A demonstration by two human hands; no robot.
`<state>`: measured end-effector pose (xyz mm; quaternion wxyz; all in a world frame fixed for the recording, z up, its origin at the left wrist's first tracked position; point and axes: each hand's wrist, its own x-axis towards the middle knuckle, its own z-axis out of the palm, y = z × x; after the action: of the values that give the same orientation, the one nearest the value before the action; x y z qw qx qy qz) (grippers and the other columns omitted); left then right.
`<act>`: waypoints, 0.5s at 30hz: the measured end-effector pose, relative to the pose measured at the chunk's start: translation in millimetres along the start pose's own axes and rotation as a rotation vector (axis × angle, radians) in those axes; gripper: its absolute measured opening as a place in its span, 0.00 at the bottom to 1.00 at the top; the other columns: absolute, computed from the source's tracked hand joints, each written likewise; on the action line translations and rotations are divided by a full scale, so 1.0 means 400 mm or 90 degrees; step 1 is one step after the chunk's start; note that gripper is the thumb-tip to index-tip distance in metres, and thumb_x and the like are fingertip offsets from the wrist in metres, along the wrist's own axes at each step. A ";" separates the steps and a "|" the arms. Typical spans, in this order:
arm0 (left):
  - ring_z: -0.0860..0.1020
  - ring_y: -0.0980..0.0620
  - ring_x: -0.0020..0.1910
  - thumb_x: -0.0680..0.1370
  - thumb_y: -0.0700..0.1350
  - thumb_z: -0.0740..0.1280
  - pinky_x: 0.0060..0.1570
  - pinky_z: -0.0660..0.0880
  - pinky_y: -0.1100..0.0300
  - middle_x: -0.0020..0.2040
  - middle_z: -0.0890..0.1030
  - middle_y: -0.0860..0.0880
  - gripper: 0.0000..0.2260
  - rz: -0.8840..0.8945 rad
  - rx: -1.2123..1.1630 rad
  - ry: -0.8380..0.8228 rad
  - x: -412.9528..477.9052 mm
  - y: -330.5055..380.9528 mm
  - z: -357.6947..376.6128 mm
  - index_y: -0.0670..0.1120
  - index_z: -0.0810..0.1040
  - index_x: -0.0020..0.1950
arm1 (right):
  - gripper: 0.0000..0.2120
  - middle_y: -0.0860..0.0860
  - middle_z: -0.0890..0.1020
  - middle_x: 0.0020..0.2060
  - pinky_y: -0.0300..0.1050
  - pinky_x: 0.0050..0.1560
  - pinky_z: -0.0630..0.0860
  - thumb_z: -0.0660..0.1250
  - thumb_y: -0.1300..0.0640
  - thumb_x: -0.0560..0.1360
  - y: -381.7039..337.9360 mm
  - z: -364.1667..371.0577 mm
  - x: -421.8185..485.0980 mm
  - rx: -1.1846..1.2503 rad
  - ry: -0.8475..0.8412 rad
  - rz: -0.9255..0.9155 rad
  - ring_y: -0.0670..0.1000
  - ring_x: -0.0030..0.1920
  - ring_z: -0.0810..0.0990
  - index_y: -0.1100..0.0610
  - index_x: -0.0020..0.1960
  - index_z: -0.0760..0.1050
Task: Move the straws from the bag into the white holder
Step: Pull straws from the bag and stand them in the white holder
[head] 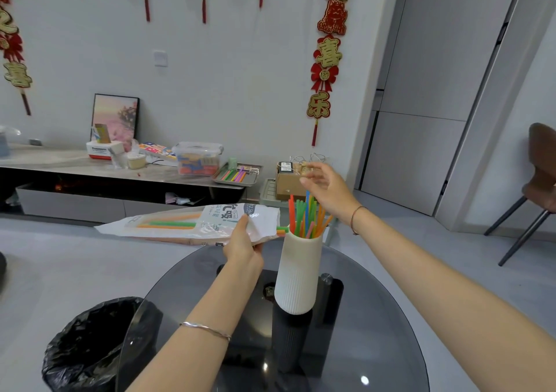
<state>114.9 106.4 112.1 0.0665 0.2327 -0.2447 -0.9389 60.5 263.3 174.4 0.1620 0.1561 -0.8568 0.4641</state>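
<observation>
The left hand (243, 242) reached toward twelve o'clock, fingers (242, 221) pinched closed on the bag (186, 224). The right hand (328, 190) hovered at one o'clock, palm open, fingers (310, 175) spread loosely, holding nothing. Both wrists wore thin bracelets.

Bare forearms, no sleeves; silver bangle (205, 329) left wrist, thin, possibly cord bracelet (355, 219) right.

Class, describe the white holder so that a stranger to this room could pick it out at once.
Find the round dark glass table nearest the camera. Near its middle stands a tall white ribbed holder, between the left hand and right hand. It alone has bright straws fanning from its open top.
</observation>
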 end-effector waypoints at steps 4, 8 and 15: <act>0.78 0.43 0.61 0.76 0.39 0.68 0.61 0.75 0.48 0.64 0.77 0.41 0.23 0.006 0.000 0.000 -0.004 0.009 -0.003 0.42 0.68 0.70 | 0.28 0.48 0.59 0.75 0.50 0.71 0.58 0.50 0.39 0.78 0.020 0.031 -0.020 -0.257 -0.176 -0.032 0.50 0.74 0.58 0.48 0.75 0.54; 0.78 0.43 0.58 0.76 0.39 0.68 0.60 0.75 0.48 0.64 0.77 0.41 0.22 0.015 -0.003 -0.001 -0.010 0.020 -0.007 0.41 0.68 0.69 | 0.32 0.49 0.54 0.77 0.49 0.74 0.53 0.47 0.37 0.78 0.040 0.056 -0.028 -0.505 -0.192 -0.095 0.50 0.76 0.53 0.53 0.77 0.50; 0.78 0.43 0.60 0.76 0.41 0.68 0.60 0.75 0.48 0.64 0.78 0.41 0.22 0.017 0.005 0.002 -0.008 0.066 -0.023 0.39 0.69 0.69 | 0.27 0.49 0.62 0.75 0.38 0.69 0.52 0.50 0.42 0.79 -0.037 0.089 -0.050 -0.244 -0.026 -0.143 0.47 0.74 0.58 0.53 0.75 0.57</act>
<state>122.5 80.4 119.3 0.0784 0.2309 -0.2512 -0.9367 79.7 228.0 158.6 0.2224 0.2264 -0.9096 0.2683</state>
